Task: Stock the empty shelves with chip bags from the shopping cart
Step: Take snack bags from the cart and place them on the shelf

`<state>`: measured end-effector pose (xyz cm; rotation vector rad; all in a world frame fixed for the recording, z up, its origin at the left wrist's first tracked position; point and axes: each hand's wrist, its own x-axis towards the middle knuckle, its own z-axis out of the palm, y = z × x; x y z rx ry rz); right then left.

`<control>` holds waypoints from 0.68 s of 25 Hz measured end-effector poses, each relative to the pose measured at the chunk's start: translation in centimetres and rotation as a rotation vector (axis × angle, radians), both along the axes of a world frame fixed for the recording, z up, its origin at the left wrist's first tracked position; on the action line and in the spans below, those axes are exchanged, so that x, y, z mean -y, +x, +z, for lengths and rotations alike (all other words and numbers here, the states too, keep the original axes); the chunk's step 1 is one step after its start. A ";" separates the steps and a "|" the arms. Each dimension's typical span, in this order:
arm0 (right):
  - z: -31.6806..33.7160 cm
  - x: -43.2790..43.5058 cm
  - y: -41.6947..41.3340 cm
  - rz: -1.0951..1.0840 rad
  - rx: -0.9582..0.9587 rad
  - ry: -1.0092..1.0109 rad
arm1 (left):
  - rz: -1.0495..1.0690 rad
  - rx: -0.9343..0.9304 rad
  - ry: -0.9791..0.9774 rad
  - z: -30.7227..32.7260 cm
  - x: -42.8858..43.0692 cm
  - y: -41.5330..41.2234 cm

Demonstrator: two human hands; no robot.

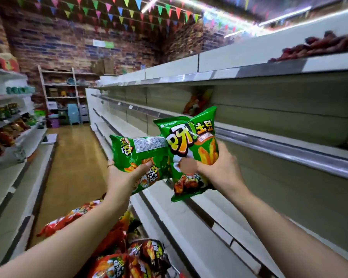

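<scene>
My left hand point(122, 173) grips a green chip bag point(138, 152) that lies sideways, back label showing. My right hand point(219, 169) grips a second green chip bag point(191, 149), held upright with its front toward me. Both bags are raised in front of the white shelving point(289, 151) on my right, and they overlap in the middle. Below my arms, red and dark chip bags point(117, 257) are piled in the cart, whose frame is hidden. One bag with red and green print point(197, 104) leans at the back of the middle shelf, just behind the raised bags.
Dark red packs point(319, 45) line the top shelf at right. A stocked shelf unit point(8, 127) runs along the left of the aisle. The wooden floor point(74, 157) stretches ahead to stacked plastic stools and bins point(72, 115) by a brick wall.
</scene>
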<state>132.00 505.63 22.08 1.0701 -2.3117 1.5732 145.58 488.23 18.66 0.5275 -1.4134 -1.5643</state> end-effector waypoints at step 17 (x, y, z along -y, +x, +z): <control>5.7 -11.4 2.1 -0.592 -0.067 -0.061 | -0.578 -0.189 -0.050 5.0 -7.3 -11.9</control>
